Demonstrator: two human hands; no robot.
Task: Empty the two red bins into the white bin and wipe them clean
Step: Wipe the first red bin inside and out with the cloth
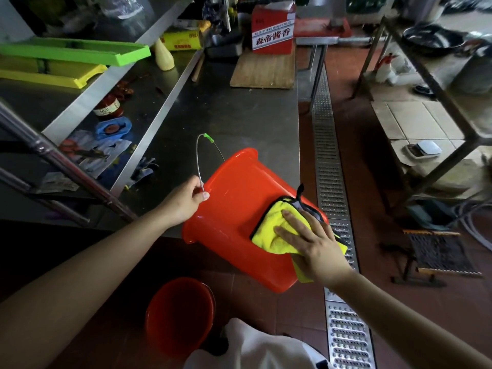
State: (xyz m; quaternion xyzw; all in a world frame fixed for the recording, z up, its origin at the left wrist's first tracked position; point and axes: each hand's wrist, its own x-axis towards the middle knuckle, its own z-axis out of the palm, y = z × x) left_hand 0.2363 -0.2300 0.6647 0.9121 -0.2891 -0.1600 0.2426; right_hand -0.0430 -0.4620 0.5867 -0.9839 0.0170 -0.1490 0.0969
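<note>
Wipe step in hand, first red bin (239, 209). It's tipped on its side, half on the edge of the steel desk (213, 113), half hanging out over the floor, mouth turned away from me toward the desk. My left hand (186, 201) pinches the wire handle (198, 161) right by the rim to steady it. My right hand (311, 241) lies flat, fingers spread, pressing the yellow cloth (269, 230) onto the outer wall near the base. Second red bin (179, 312) stands upright on the floor below, near my feet; interior too dark to tell whether it's emptied. Something white at the bottom edge, can't tell if that's the white bin. Judgement: outside of bin one partly wiped, inside not visible from here. Next move calls for rotating the bin with the handle grip so the cloth reaches the rest of the wall and the inside, while keeping it from sliding off the desk edge.
</note>
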